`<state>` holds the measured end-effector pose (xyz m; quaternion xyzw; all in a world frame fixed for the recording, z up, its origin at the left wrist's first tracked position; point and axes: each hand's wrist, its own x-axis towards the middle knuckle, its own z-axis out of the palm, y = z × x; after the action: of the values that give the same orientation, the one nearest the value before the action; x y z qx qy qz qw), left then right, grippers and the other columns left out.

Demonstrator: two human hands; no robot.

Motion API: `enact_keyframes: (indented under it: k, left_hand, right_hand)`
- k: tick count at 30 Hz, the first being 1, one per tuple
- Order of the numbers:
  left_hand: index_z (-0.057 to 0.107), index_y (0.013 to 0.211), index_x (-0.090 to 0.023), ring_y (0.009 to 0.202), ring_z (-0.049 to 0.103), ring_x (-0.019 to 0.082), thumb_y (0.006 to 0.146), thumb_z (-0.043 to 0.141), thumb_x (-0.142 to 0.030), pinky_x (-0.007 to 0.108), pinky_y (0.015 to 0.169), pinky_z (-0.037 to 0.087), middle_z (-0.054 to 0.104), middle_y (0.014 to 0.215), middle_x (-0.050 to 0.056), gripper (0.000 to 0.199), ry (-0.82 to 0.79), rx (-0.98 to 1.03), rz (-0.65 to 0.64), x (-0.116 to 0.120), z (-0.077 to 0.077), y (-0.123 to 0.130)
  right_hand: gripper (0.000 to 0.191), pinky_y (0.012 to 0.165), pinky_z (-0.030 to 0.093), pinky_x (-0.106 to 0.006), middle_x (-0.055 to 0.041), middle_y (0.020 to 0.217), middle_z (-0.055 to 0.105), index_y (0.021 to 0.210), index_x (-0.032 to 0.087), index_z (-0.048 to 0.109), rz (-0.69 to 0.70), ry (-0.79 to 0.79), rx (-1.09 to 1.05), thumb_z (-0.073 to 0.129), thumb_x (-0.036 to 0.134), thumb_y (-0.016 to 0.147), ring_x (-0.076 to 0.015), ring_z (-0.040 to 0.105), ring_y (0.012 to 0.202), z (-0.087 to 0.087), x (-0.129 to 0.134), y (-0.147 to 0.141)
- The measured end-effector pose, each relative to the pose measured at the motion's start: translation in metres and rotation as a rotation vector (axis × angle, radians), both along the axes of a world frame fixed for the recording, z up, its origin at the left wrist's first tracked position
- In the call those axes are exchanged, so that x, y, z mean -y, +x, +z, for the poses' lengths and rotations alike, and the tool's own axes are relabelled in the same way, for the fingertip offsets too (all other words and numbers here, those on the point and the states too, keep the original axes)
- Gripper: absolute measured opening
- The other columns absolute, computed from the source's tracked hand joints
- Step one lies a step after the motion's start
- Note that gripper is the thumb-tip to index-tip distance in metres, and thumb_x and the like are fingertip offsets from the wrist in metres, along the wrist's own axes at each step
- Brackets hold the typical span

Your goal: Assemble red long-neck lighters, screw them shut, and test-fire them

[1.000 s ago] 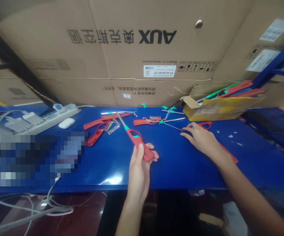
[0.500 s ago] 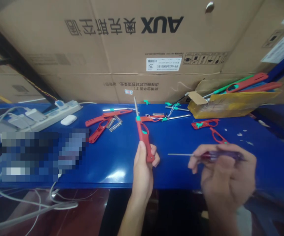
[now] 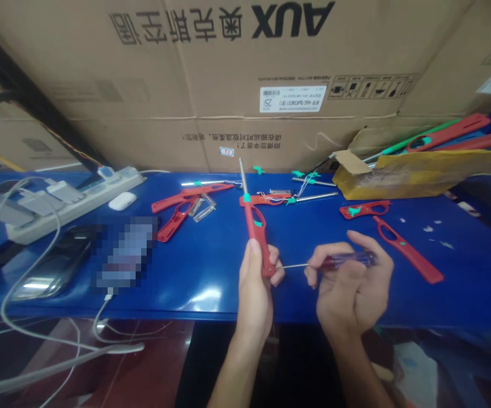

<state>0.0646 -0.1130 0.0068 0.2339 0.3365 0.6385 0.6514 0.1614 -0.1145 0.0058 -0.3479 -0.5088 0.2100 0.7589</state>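
My left hand is wrapped round the red handle of a long-nosed lighter, its metal tube pointing up and away. A green trigger shows inside the lighter's loop. My right hand grips a screwdriver with a clear, dark reddish-purple handle. Its thin shaft points left, and the tip is at the lower end of the lighter's handle; whether it touches is hard to tell. Beyond my hands lie red handle shells, clear fuel tanks and a metal tube with a green collar.
At the right back, a yellow-taped carton holds more lighters. A red shell half lies right of my right hand. On the left are a power strip, phones, cables and a white earbud case. Large cardboard boxes stand behind.
My right hand has moved left with the screwdriver, bringing its tip to the lighter's handle end. My left hand still holds the lighter. The view has shifted slightly.
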Motion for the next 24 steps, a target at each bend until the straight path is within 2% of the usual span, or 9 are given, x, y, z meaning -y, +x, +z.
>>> enact_keyframes:
  k: [5, 11, 16, 24]
  left_hand:
    - [0.051, 0.088, -0.017, 0.055, 0.036, 0.006, 0.102, 0.051, -0.052, 0.02, 0.051, 0.031, 0.046, 0.077, -0.002, 0.038, -0.006, 0.001, -0.018, -0.0016, -0.0008, -0.0006]
    - [0.051, 0.087, -0.016, 0.054, 0.036, 0.006, 0.101, 0.052, -0.053, 0.02, 0.051, 0.03, 0.047, 0.077, -0.002, 0.039, -0.013, -0.002, -0.028, -0.002, -0.0009, -0.0008]
    - [0.049, 0.083, -0.017, 0.053, 0.036, 0.006, 0.1, 0.053, -0.055, 0.021, 0.051, 0.03, 0.047, 0.075, -0.002, 0.041, -0.024, -0.002, -0.028, -0.0007, 0.0008, -0.001]
    - [0.049, 0.085, -0.017, 0.053, 0.036, 0.006, 0.1, 0.054, -0.054, 0.021, 0.051, 0.029, 0.047, 0.075, -0.002, 0.04, -0.039, 0.013, -0.022, -0.0017, 0.0022, -0.0008]
  right_hand:
    - [0.025, 0.041, 0.047, -0.023, 0.0024, 0.077, 0.065, 0.128, 0.023, 0.05, -0.004, 0.015, 0.034, 0.048, 0.032, 0.105, -0.01, 0.058, 0.049, -0.0033, -0.0002, -0.0013]
    - [0.024, 0.043, 0.046, -0.023, 0.0021, 0.078, 0.066, 0.129, 0.023, 0.052, -0.014, 0.052, 0.037, 0.048, 0.028, 0.106, -0.0086, 0.056, 0.049, -0.0047, -0.0004, -0.001]
    - [0.024, 0.041, 0.042, -0.02, 0.0027, 0.079, 0.067, 0.129, 0.023, 0.053, 0.027, 0.045, 0.073, 0.047, 0.024, 0.106, -0.0069, 0.055, 0.049, -0.0069, 0.0006, -0.0017]
    - [0.025, 0.042, 0.046, -0.022, 0.002, 0.08, 0.068, 0.129, 0.023, 0.053, -0.014, 0.084, 0.073, 0.047, 0.024, 0.105, -0.008, 0.055, 0.047, -0.007, -0.0006, 0.0001]
